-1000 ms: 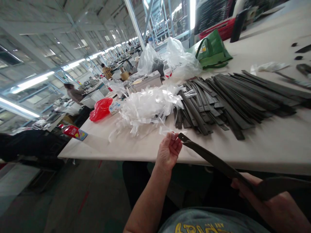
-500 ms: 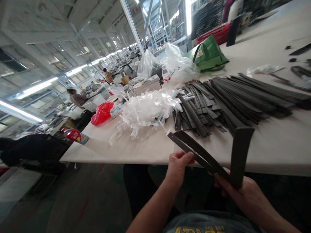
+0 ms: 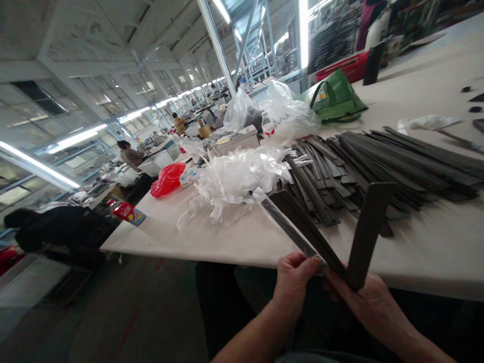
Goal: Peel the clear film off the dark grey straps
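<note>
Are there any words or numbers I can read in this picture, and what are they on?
None can be read clearly.
White plastic bag: faint grey letters, too blurred to read.
Small red-and-white container: a label, too small to read.
Green bag: a small tag, print too small to read.
Red packet beyond the table's corner: colourful print, blurred.
The dark strips in the left hand and right hand show no writing.

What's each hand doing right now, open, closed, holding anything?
Left hand: closed, pinching the clear film on a dark strip.
Right hand: closed on the folded dark strips at their bend.
</note>
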A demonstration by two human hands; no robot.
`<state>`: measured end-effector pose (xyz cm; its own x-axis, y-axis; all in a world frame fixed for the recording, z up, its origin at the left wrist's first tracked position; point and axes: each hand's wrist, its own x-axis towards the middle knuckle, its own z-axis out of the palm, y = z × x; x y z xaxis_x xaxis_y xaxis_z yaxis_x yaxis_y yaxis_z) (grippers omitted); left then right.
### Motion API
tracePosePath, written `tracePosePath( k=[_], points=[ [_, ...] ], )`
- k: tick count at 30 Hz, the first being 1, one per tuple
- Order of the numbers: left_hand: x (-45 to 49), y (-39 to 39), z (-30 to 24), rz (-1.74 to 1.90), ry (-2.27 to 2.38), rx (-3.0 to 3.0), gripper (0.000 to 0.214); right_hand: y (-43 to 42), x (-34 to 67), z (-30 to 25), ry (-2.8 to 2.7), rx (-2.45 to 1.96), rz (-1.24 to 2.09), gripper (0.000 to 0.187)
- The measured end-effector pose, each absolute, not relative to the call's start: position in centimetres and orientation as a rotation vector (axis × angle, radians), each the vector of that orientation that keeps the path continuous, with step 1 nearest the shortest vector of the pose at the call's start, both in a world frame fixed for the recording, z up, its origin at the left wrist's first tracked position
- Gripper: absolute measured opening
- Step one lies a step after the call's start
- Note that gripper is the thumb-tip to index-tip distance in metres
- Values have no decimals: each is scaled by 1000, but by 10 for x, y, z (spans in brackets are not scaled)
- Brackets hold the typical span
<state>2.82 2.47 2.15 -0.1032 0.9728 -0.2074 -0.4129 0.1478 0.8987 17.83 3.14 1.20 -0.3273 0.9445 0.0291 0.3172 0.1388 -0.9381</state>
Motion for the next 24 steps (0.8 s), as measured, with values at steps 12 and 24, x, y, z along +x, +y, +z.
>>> tracePosePath(
  k=[12,24],
  points=[
    [23,25,23,1455,976,598,19,31,179,-6,-1799,-1187,1185,48],
    [21,35,19,1469,1053,421,26,22,182,-12,-1725,-1238,1277,50]
  ],
)
